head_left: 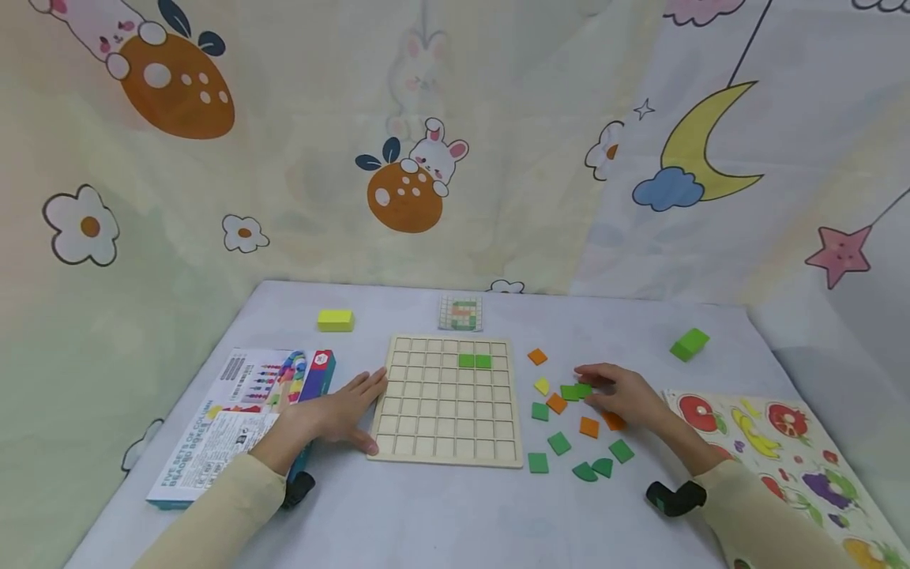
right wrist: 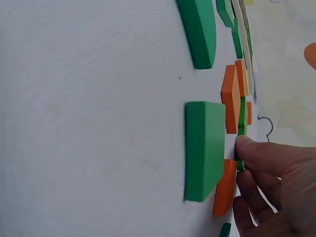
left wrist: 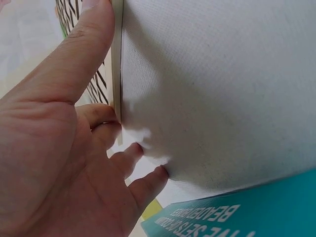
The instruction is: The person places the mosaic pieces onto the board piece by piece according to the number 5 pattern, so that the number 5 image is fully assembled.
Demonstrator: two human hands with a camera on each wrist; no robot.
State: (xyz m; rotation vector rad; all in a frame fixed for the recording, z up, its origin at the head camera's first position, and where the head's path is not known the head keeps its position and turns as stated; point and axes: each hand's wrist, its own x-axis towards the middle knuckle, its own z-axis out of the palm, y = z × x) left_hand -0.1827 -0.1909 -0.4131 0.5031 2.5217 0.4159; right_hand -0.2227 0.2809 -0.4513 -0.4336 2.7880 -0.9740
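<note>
My left hand (head_left: 341,412) rests along the left edge of a wooden grid board (head_left: 444,419), its fingers spread. The thumb lies over the board's near left corner, and the left wrist view shows the thumb and fingertips at its side. Two light green square tiles (head_left: 475,361) sit side by side in the board's upper cells. Right of the board, my right hand (head_left: 629,399) pinches a light green square tile (right wrist: 240,164) between thumb and fingers. Another light green tile (head_left: 569,393) lies right against it. An orange tile (head_left: 614,421) is partly hidden beneath this hand.
Loose orange tiles (head_left: 588,427), dark green squares (head_left: 558,443), quarter-round green pieces (head_left: 584,472) and a yellow piece (head_left: 543,386) surround the right hand. A pattern card (head_left: 460,314) stands behind the board. A box (head_left: 206,458), yellow block (head_left: 336,320), green block (head_left: 690,344) and fruit-print sheet (head_left: 789,442) lie around.
</note>
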